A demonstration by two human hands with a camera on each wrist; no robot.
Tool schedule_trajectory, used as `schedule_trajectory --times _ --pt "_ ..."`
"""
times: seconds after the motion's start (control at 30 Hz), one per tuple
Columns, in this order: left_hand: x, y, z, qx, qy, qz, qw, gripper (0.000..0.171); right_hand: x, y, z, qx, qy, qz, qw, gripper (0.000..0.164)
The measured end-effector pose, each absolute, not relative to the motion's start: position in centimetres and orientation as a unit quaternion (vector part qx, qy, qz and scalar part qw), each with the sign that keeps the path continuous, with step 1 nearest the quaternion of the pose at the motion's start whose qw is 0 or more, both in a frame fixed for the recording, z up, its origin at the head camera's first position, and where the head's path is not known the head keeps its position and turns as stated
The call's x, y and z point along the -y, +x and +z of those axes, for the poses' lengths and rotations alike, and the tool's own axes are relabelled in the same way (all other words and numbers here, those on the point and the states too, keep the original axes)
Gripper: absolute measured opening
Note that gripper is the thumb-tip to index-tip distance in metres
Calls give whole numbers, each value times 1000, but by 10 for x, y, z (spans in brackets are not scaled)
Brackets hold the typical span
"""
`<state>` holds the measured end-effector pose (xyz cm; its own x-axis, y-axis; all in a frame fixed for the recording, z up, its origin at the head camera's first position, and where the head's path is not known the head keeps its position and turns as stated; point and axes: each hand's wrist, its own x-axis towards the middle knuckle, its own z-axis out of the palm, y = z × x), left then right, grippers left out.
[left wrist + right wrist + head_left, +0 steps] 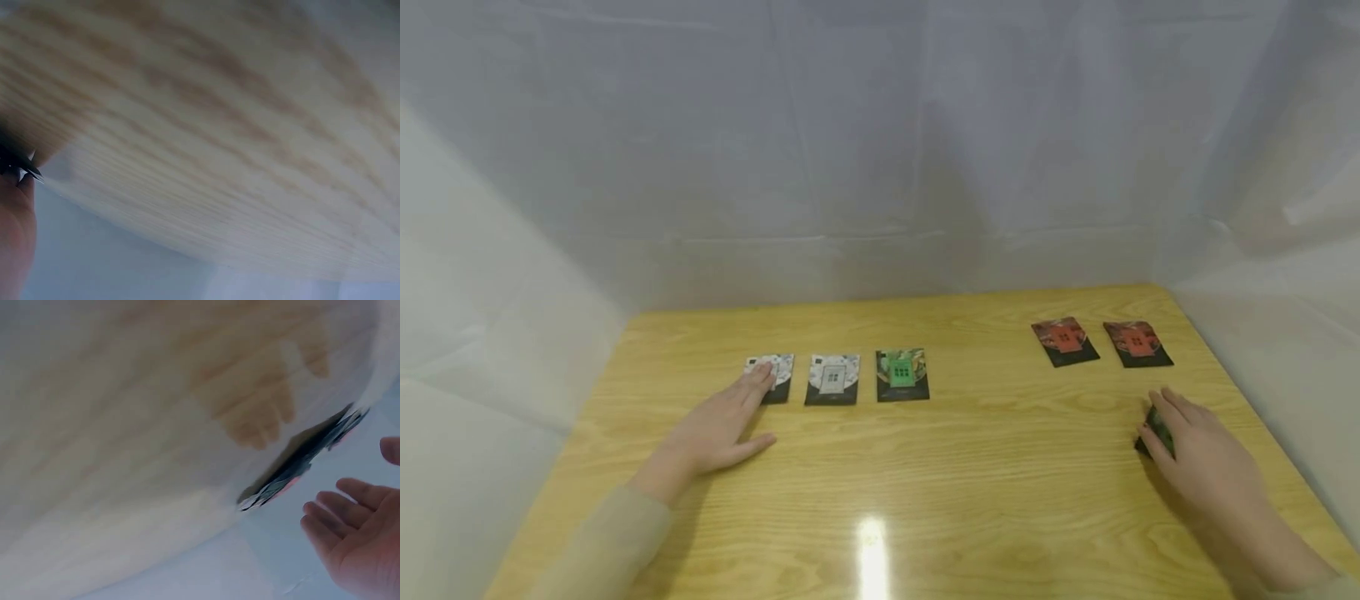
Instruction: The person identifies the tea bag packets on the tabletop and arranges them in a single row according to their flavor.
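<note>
Both grip nothing: straight-fingered left hand (715, 429) on flat white-and-black packet (782, 372); loosely spread right hand (1210, 454) over flat dark-green packet (1157, 431); yellow wooden table (962, 483) bare between, right edge near.

A plain left sleeve (613, 533) of pale beige cloth matches a right sleeve (1317, 588) of similarly light tone.

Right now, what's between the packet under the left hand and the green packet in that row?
One pale packet with a black bottom lies between them, bare table on either side, in the head view.
</note>
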<state>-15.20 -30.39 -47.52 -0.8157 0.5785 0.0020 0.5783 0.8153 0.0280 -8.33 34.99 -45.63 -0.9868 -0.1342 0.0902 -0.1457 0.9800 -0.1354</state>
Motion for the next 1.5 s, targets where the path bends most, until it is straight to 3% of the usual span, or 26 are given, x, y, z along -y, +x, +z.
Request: schedule_trajectory --times 0.5,0.77,0.93,1.5 --pt "304 -152 -475 -954 298 8 10 93 -368 -80 -471 990 126 60 35 62" --pt "304 -151 -475 -953 302 9 -1 93 -370 -83 -473 991 123 56 -8 62" --pt "303 -151 -474 -952 307 12 -16 91 -370 -84 -475 990 132 55 -9 60" --pt "301 -151 -471 -954 301 5 9 92 -364 -87 -485 983 176 46 2 60"
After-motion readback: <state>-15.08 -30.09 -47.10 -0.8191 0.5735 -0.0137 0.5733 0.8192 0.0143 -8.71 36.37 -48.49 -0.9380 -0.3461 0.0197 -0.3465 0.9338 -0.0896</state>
